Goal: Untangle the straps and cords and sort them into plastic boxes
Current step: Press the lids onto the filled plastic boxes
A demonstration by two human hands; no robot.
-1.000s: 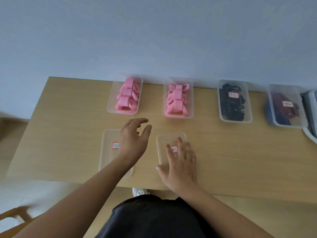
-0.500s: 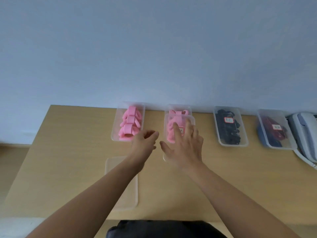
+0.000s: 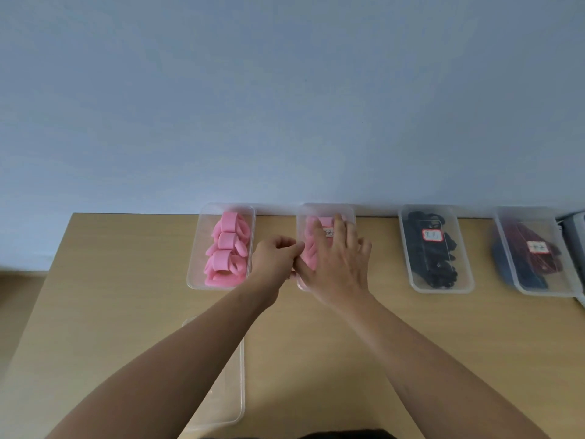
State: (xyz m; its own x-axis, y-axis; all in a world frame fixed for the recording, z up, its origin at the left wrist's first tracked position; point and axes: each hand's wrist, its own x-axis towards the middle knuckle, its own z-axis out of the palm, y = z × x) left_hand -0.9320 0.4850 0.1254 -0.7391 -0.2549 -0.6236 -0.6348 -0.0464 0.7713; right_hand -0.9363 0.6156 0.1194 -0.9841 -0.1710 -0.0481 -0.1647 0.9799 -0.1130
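Note:
Four clear plastic boxes line the table's back edge. The leftmost box stands uncovered and holds pink looped straps. The second box also holds pink straps, and a clear lid with a red-framed label lies on top of it. My right hand presses flat on that lid with straight fingers. My left hand is at the box's left rim, its curled fingers and thumb pinching the lid's edge. A third box with black straps and a fourth box with red and blue cords are covered and labelled.
A loose clear lid lies near the front edge of the wooden table, partly under my left forearm. A grey-white phone sits at the far right edge. A pale blue wall rises right behind the boxes.
My right hand carried the labelled lid from the front of the table onto the second pink box. My left hand left the other lid and came up to that box's left rim.

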